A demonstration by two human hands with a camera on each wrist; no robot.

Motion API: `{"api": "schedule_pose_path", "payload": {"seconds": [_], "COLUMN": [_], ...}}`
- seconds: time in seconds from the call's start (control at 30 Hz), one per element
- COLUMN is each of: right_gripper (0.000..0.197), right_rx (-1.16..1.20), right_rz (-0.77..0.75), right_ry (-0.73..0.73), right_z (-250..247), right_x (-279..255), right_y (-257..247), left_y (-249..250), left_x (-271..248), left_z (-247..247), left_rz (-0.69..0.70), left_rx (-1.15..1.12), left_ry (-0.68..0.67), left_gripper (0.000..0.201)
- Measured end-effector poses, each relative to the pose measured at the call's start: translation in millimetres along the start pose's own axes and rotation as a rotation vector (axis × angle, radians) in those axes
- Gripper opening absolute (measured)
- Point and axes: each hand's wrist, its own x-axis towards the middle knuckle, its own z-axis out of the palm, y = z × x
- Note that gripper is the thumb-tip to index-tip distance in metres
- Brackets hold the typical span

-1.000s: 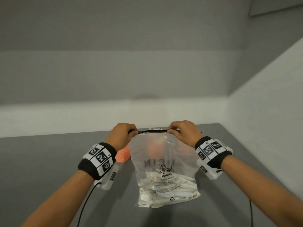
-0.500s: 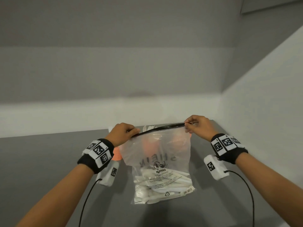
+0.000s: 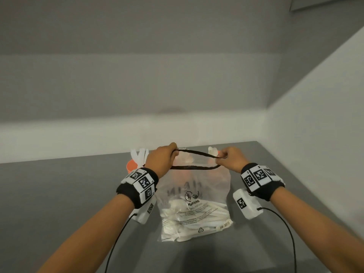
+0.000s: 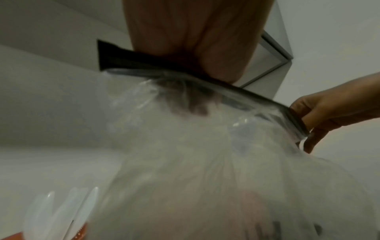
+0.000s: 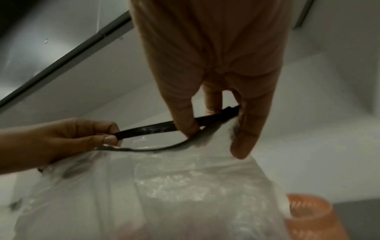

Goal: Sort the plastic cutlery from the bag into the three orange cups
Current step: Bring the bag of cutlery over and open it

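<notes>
Clear plastic made up the bag (image 3: 194,196), which stood on the grey table (image 3: 59,194) between your forearms with its black zip strip (image 3: 195,154) parted into an open loop at the top. Your left hand (image 3: 160,160) pinched the strip at its left end, fingers curled round it, and your right hand (image 3: 232,158) pinched the right end the same way, so both hands held the mouth of the bag apart. White plastic cutlery (image 3: 189,217) lay heaped in the bottom of the bag. Behind your left hand you had an orange cup (image 3: 131,166) with white cutlery handles (image 3: 138,154) standing up out of it. More orange showed blurred through the bag's upper half. Your right wrist view caught an orange cup (image 5: 308,216) just beside the bag's side.
</notes>
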Motion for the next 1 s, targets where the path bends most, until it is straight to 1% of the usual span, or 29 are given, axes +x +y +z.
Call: {"api": "schedule_pose_path", "payload": {"seconds": [0.03, 0.07, 0.1, 0.17, 0.2, 0.23, 0.27, 0.3, 0.33, 0.37, 0.43, 0.47, 0.53, 0.57, 0.6, 0.63, 0.7, 0.73, 0.77, 0.8, 0.87, 0.9, 0.93, 1.0], "right_gripper": [0.018, 0.023, 0.023, 0.018, 0.018, 0.02, 0.022, 0.023, 0.024, 0.025, 0.026, 0.028, 0.033, 0.024, 0.016, 0.021, 0.032, 0.032, 0.026, 0.02, 0.013, 0.013, 0.014, 0.008], "right_rx": [0.049, 0.192, 0.436, 1.03, 1.233, 1.355, 1.426, 1.458, 1.449, 1.407, 1.282, 1.207, 0.986, 0.86, 0.725, 0.575, 0.345, 0.301, 0.333, 0.429, 0.677, 0.809, 0.953, 1.145], "right_rz": [0.052, 0.118, 0.197, 0.341, 0.39, 0.428, 0.451, 0.479, 0.502, 0.51, 0.505, 0.477, 0.416, 0.384, 0.358, 0.324, 0.272, 0.271, 0.282, 0.306, 0.373, 0.413, 0.45, 0.491], "right_ry": [-0.024, -0.044, -0.055, -0.122, -0.149, -0.167, -0.184, -0.189, -0.199, -0.225, -0.358, -0.452, -0.611, -0.666, -0.716, -0.763, -0.835, -0.837, -0.829, -0.806, -0.692, -0.618, -0.544, -0.47], "right_z": [1.0, 0.3, -1.9, -6.8, -8.0, -7.9, -6.8, -4.6, -2.4, 0.4, 5.9, 8.9, 17.5, 25.1, 32.4, 40.2, 50.8, 50.9, 49.6, 45.7, 33.5, 27.0, 22.2, 16.1], "right_x": [0.3, -0.6, -2.0, -7.7, -9.6, -9.9, -10.8, -11.8, -12.9, -14.9, -22.5, -27.1, -36.3, -40.6, -44.7, -48.1, -52.6, -54.4, -52.9, -52.8, -49.5, -47.3, -43.5, -37.1], "right_y": [2.4, 4.1, 5.0, 2.0, 0.8, -0.1, 0.0, -0.1, 0.6, 2.7, 8.5, 10.9, 16.1, 18.9, 22.2, 26.6, 34.5, 35.0, 37.6, 37.6, 37.9, 38.7, 40.5, 41.7], "left_y": [2.0, 2.5, 1.0, -3.2, -4.7, -5.7, -7.1, -10.3, -15.1, -22.3, -35.2, -41.3, -46.6, -46.4, -44.8, -42.3, -37.7, -35.8, -35.1, -35.4, -36.7, -36.0, -35.3, -28.4], "left_x": [-1.7, -4.1, -6.6, -12.3, -15.7, -19.1, -22.4, -25.8, -27.8, -27.5, -28.2, -27.1, -26.9, -27.7, -28.8, -30.7, -33.4, -35.6, -37.4, -39.7, -45.7, -49.4, -53.0, -62.6], "left_z": [3.1, 5.5, 8.7, 15.7, 20.8, 25.8, 32.0, 38.0, 42.3, 45.4, 46.1, 47.0, 49.4, 47.6, 46.1, 45.7, 46.2, 48.0, 49.6, 52.3, 51.9, 48.1, 44.7, 37.4], "left_rz": [0.02, 0.028, 0.031, 0.009, -0.01, -0.032, -0.074, -0.129, -0.198, -0.269, -0.437, -0.546, -0.801, -0.899, -0.971, -1.03, -1.128, -1.15, -1.153, -1.132, -1.074, -1.024, -0.95, -0.771], "left_rx": [0.013, 0.03, 0.062, 0.2, 0.276, 0.324, 0.345, 0.347, 0.327, 0.292, 0.135, -0.044, -0.602, -0.864, -1.075, -1.239, -1.435, -1.468, -1.474, -1.485, -1.431, -1.352, -1.246, -1.038], "left_ry": [0.014, -0.001, -0.038, -0.169, -0.247, -0.327, -0.413, -0.484, -0.517, -0.522, -0.444, -0.391, -0.285, -0.258, -0.244, -0.228, -0.18, -0.159, -0.169, -0.193, -0.29, -0.359, -0.436, -0.672], "left_gripper": [0.027, 0.029, 0.032, 0.037, 0.037, 0.036, 0.033, 0.031, 0.03, 0.03, 0.027, 0.026, 0.023, 0.023, 0.026, 0.028, 0.027, 0.026, 0.026, 0.024, 0.014, 0.009, 0.009, 0.012]}}
